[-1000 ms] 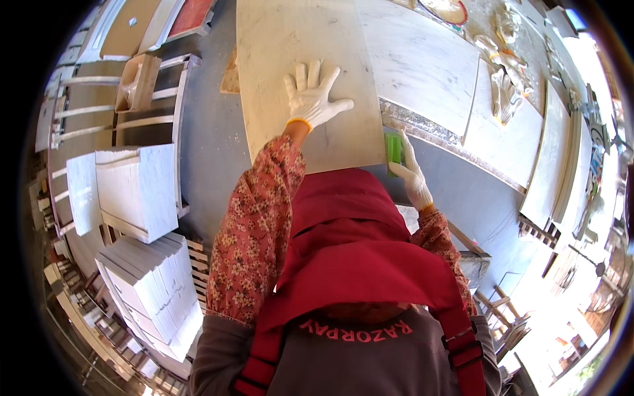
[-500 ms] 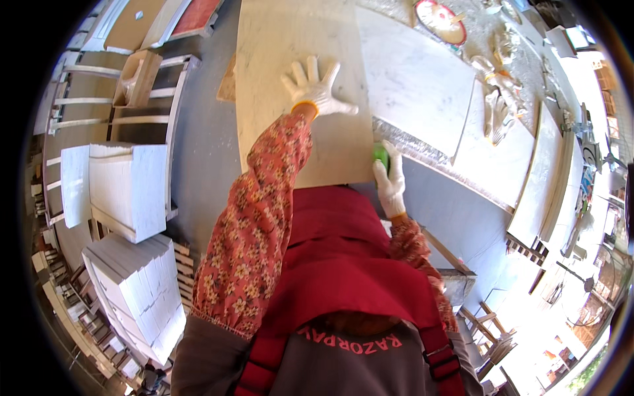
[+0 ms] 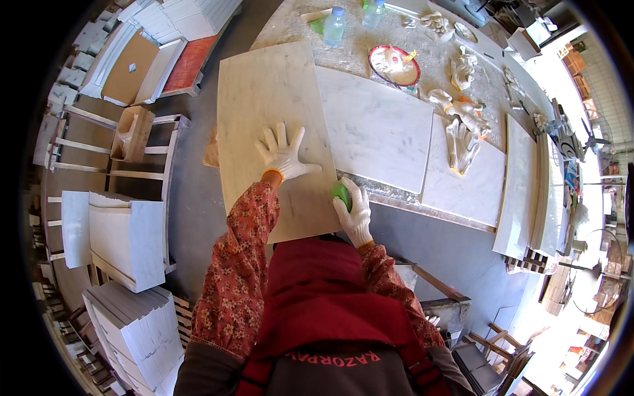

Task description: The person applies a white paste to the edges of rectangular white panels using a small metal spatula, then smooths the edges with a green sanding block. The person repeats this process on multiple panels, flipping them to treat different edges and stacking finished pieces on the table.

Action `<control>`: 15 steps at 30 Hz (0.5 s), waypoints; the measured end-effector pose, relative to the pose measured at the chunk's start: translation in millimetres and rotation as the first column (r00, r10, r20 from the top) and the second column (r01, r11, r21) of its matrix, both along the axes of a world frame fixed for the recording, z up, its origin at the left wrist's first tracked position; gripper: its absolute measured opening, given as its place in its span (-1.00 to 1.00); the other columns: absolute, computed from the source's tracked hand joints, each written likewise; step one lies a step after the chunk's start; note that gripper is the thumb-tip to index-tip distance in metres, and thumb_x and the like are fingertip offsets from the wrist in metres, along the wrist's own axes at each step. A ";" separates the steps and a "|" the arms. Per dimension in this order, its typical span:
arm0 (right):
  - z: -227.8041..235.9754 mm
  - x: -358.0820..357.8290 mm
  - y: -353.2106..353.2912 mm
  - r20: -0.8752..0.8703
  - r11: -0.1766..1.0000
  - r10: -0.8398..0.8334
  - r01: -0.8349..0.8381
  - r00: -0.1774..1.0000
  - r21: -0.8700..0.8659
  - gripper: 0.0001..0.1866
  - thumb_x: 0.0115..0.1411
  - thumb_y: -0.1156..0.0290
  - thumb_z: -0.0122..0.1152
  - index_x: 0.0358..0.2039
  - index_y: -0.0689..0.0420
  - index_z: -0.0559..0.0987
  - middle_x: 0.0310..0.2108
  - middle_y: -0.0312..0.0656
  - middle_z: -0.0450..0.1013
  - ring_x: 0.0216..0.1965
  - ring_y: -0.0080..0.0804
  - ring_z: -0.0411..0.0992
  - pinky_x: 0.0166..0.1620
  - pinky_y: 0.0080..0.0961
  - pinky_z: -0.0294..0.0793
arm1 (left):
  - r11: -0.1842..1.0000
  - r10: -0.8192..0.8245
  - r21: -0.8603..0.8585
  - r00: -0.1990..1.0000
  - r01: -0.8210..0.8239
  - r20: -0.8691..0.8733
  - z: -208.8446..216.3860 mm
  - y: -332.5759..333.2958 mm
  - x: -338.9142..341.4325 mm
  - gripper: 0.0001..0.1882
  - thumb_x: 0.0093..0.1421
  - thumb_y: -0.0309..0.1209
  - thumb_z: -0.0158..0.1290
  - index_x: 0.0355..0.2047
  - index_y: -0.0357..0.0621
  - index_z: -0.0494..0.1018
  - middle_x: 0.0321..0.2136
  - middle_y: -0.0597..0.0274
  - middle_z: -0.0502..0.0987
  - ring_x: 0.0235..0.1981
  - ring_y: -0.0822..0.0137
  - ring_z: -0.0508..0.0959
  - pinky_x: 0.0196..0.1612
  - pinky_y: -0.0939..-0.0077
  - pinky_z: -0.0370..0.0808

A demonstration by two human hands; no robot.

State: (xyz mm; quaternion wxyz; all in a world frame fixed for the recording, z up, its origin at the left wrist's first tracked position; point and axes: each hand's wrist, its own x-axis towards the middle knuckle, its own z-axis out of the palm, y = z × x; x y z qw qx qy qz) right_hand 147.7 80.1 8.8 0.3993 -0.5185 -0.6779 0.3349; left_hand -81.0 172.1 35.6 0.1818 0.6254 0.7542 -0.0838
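A pale stone-like slab (image 3: 271, 86) with faint grey marks lies in front of me, its near edge close to my red apron. My left hand (image 3: 284, 155), in a white knit glove with a yellow cuff, rests flat on it with the fingers spread. At the slab's right edge, my right hand (image 3: 357, 214), gloved the same way, is wrapped round a small rounded green block (image 3: 341, 195). The block is against or very near that edge; part of it is hidden by the fingers, and its exact kind does not show.
More marbled slabs (image 3: 376, 125) lie on the dusty worktable (image 3: 290, 30) to the right. Loose gloves (image 3: 462, 145), a red-rimmed round dish (image 3: 394, 66) and plastic bottles (image 3: 334, 30) are on it. Stacked tiles (image 3: 135, 323) and a slatted pallet (image 3: 173, 158) stand at the left.
My view has tilted, bringing in more of the table's far side, bottles included. The green block in my right hand sits slightly farther along the slab's edge. My left hand stays flat on the slab.
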 end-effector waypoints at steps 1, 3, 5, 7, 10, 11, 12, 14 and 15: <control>-8.0 6.2 -6.7 -0.040 1.000 0.017 -0.017 0.999 0.011 -0.49 0.20 0.36 0.31 0.17 0.09 0.48 -0.10 0.07 0.49 -0.10 0.06 0.47 0.06 -0.15 0.46 | 0.999 -0.017 0.029 1.000 0.017 0.004 -2.9 0.1 -1.5 0.36 -0.19 0.44 0.24 0.52 0.33 -0.17 0.51 -0.19 -0.33 0.47 -0.42 -0.37 0.32 -0.56 -0.40; -18.8 26.9 -38.5 -0.096 0.998 0.061 -0.061 0.994 0.004 -0.47 0.19 0.34 0.32 0.18 0.09 0.48 -0.12 0.05 0.49 -0.12 0.06 0.47 0.07 -0.15 0.47 | 0.999 -0.037 0.007 0.999 0.037 0.008 -2.5 -3.1 -5.2 0.39 -0.24 0.49 0.22 0.52 0.30 -0.14 0.51 -0.16 -0.30 0.48 -0.38 -0.34 0.33 -0.55 -0.38; -19.1 37.0 -62.5 -0.109 0.997 0.052 -0.058 0.993 -0.052 -0.46 0.19 0.33 0.33 0.18 0.10 0.48 -0.13 0.04 0.48 -0.13 0.06 0.48 0.05 -0.14 0.48 | 0.999 -0.031 -0.036 0.999 0.031 0.023 -4.5 0.5 -5.8 0.44 -0.26 0.52 0.22 0.53 0.31 -0.20 0.51 -0.17 -0.35 0.48 -0.37 -0.40 0.32 -0.57 -0.41; -13.1 25.4 -45.1 -0.072 0.999 0.013 -0.016 0.997 -0.044 -0.48 0.18 0.33 0.33 0.16 0.10 0.49 -0.13 0.05 0.48 -0.14 0.07 0.47 0.00 -0.12 0.48 | 0.994 -0.044 -0.100 0.998 0.048 0.034 6.9 3.5 -4.2 0.43 -0.22 0.52 0.18 0.53 0.29 -0.26 0.50 -0.22 -0.39 0.46 -0.44 -0.40 0.31 -0.58 -0.43; -4.6 -1.0 -5.4 0.027 0.997 -0.066 0.065 0.997 0.049 -0.49 0.18 0.30 0.35 0.15 0.06 0.49 -0.14 0.09 0.48 -0.16 0.11 0.46 -0.04 -0.09 0.48 | 0.998 -0.045 -0.032 0.999 0.045 0.008 0.5 0.8 -3.0 0.42 -0.24 0.55 0.17 0.53 0.32 -0.20 0.51 -0.18 -0.35 0.48 -0.38 -0.39 0.32 -0.58 -0.42; -0.5 0.0 -1.7 0.016 0.996 -0.074 0.073 0.997 0.050 -0.48 0.18 0.29 0.35 0.15 0.07 0.49 -0.15 0.08 0.48 -0.15 0.11 0.47 -0.05 -0.09 0.48 | 0.998 -0.055 -0.014 0.998 0.055 0.023 -2.0 0.4 -1.1 0.41 -0.24 0.55 0.16 0.53 0.32 -0.20 0.51 -0.18 -0.35 0.48 -0.38 -0.39 0.32 -0.58 -0.43; -1.7 -1.8 -6.8 -0.003 0.996 -0.076 0.076 0.997 0.041 -0.48 0.18 0.28 0.35 0.15 0.07 0.49 -0.15 0.08 0.48 -0.15 0.10 0.47 -0.05 -0.09 0.49 | 0.998 -0.060 -0.005 0.998 0.060 0.030 -4.0 -2.8 -4.3 0.41 -0.24 0.56 0.16 0.53 0.32 -0.20 0.51 -0.18 -0.36 0.48 -0.38 -0.39 0.32 -0.58 -0.43; -10.6 10.5 -28.7 -0.051 0.995 0.027 -0.022 0.998 0.100 -0.47 0.18 0.27 0.35 0.16 0.06 0.49 -0.15 0.05 0.49 -0.14 0.08 0.47 -0.06 -0.08 0.50 | 0.999 -0.053 0.007 0.998 0.053 0.029 -5.3 -10.5 -16.1 0.40 -0.24 0.56 0.15 0.53 0.32 -0.19 0.51 -0.18 -0.36 0.48 -0.38 -0.38 0.32 -0.58 -0.43; -19.2 24.4 -53.4 -0.014 0.997 0.046 -0.045 0.999 0.057 -0.47 0.18 0.25 0.35 0.15 0.05 0.49 -0.16 0.03 0.49 -0.16 0.06 0.48 -0.08 -0.09 0.50 | 0.998 -0.058 0.004 0.998 0.058 0.031 -10.4 -13.0 -16.6 0.40 -0.23 0.56 0.14 0.53 0.33 -0.19 0.51 -0.18 -0.35 0.48 -0.39 -0.37 0.32 -0.58 -0.43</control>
